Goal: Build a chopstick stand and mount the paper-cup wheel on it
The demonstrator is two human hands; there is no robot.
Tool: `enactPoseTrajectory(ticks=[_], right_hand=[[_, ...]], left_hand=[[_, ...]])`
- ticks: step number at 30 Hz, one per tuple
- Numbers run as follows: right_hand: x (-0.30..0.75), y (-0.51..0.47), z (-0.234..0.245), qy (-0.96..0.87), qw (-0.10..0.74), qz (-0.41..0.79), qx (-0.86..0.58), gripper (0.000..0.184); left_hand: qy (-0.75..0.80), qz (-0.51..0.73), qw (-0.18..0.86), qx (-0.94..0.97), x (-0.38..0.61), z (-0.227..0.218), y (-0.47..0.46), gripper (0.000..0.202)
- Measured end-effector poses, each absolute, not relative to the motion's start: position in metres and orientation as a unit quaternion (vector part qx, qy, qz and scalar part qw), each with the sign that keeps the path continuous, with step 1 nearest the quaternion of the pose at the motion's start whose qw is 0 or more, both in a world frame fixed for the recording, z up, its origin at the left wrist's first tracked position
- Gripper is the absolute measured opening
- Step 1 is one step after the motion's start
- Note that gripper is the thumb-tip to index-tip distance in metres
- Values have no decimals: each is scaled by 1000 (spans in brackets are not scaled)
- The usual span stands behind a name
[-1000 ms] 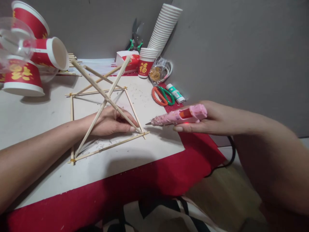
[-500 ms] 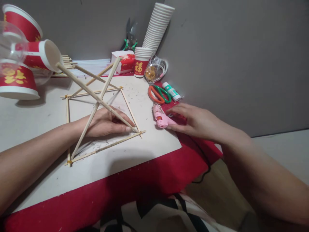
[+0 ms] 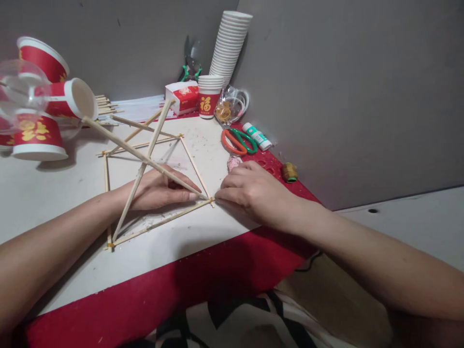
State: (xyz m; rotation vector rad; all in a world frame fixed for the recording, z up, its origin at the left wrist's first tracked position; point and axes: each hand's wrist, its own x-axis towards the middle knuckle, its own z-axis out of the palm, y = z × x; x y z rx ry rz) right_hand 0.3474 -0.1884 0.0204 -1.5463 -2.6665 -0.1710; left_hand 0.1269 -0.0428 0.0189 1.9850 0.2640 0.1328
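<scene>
A square frame of thin wooden sticks (image 3: 163, 221), with orange bands at its corners, lies on the white board. Leaning sticks rise from the corners, and two of them cross (image 3: 147, 159) above it. Inside the frame, my left hand (image 3: 155, 189) pinches the foot of one leaning stick at the right front corner. My right hand (image 3: 250, 191) has its fingers closed at the stick end jutting from that same corner. Just behind it shows a bit of the pink glue gun (image 3: 234, 162), the rest being covered by the hand.
Scissors with orange and green handles (image 3: 239, 141), a glue stick (image 3: 256, 136) and a thread spool (image 3: 289, 172) lie to the right. Paper cups (image 3: 210, 104), a tall cup stack (image 3: 231, 46) and pruning shears (image 3: 191, 63) stand behind. A cup assembly (image 3: 39, 137) occupies the left.
My right hand has left the glue gun's handle and moved left to the frame's right front corner. The spool has come into sight. My left hand stays at that corner.
</scene>
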Motion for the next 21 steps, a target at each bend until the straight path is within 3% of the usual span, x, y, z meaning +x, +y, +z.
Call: enactPoseTrajectory(ticks=[7,21], right_hand=[[343,-179,21,-869,4,-24,-495,35],[338,-168,27,-866,-1,17,-499,31]], left_hand=[[104,50,532,839,128,21,-44,18],[121,39,518,846,124,14,-42,26]])
